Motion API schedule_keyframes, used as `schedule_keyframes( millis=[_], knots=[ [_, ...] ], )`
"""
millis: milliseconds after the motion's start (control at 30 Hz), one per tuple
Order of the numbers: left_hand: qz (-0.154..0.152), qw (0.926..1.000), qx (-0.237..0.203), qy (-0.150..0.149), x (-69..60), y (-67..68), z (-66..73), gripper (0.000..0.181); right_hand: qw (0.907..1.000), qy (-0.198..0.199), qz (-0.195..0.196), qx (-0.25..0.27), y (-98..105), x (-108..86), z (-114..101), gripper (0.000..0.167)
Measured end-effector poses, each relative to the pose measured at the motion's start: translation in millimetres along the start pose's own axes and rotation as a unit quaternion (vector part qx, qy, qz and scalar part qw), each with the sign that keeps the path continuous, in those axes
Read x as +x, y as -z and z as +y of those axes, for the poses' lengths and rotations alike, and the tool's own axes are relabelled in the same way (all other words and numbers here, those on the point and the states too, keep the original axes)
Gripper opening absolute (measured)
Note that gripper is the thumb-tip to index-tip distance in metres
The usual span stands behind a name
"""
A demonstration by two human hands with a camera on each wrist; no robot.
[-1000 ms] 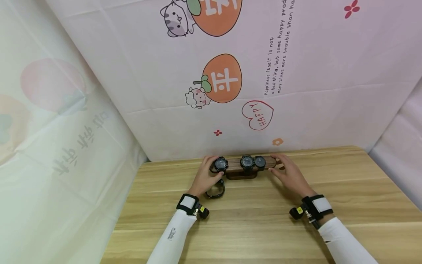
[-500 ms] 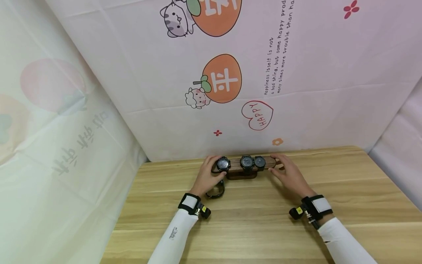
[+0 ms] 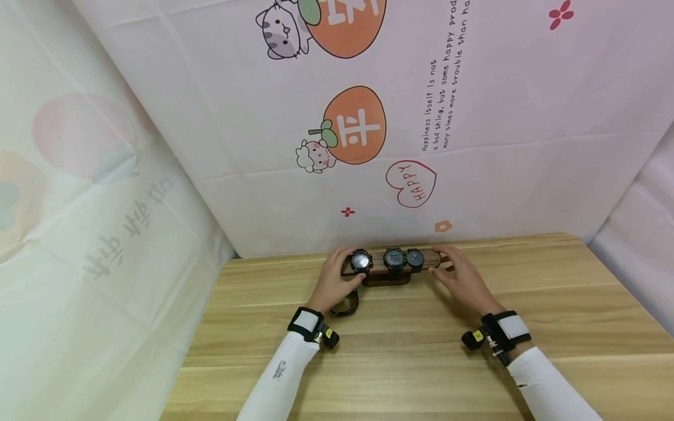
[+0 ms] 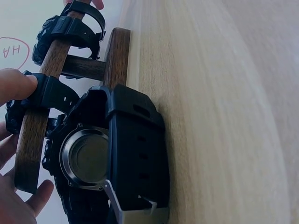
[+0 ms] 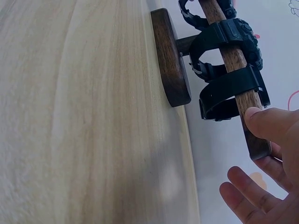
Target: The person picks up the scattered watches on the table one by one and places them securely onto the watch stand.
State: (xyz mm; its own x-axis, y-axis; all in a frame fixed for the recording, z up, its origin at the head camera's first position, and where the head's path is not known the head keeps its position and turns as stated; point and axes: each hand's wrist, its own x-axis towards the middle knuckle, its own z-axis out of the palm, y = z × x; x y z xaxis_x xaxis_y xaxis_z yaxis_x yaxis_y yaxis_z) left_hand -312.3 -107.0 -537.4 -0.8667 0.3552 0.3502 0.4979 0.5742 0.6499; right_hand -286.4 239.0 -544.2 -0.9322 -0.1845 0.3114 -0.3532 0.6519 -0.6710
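A dark wooden watch stand (image 3: 377,264) stands near the back of the table, its bar lying crosswise on a raised base. My left hand (image 3: 333,286) grips a black watch (image 3: 360,261) looped round the bar's left part; in the left wrist view its thumb (image 4: 21,85) presses the strap. Two more black watches, a larger one (image 3: 394,259) and a smaller one (image 3: 415,258), sit side by side right of the middle. At the right end, my right hand (image 3: 466,282) pinches the bar, with the thumb (image 5: 266,122) on its front face.
Another black watch (image 3: 346,305) lies on its side on the wooden table (image 3: 400,362), just beside my left wrist; it looms large in the left wrist view. A white printed cloth (image 3: 295,199) hangs right behind the stand.
My left hand has shifted slightly right, sliding its watch along the bar away from the left end. The right hand, the stand and the other watches keep their places.
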Motion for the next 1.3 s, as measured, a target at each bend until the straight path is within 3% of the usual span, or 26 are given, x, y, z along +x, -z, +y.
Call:
schedule_keyframes(
  millis=[367, 1300],
  knots=[
    [0.009, 0.9996, 0.022, -0.014, 2.8, -4.6, 2.8, 0.066, 1.0, 0.001, -0.005, 0.007, 2, -0.3, 1, 0.059],
    [0.0, 0.9983, 0.058, -0.005, 5.0, -11.5, 11.4, 0.067, 0.9998, -0.005, -0.005, 0.016, 0, -0.6, 1, 0.058]
  ],
)
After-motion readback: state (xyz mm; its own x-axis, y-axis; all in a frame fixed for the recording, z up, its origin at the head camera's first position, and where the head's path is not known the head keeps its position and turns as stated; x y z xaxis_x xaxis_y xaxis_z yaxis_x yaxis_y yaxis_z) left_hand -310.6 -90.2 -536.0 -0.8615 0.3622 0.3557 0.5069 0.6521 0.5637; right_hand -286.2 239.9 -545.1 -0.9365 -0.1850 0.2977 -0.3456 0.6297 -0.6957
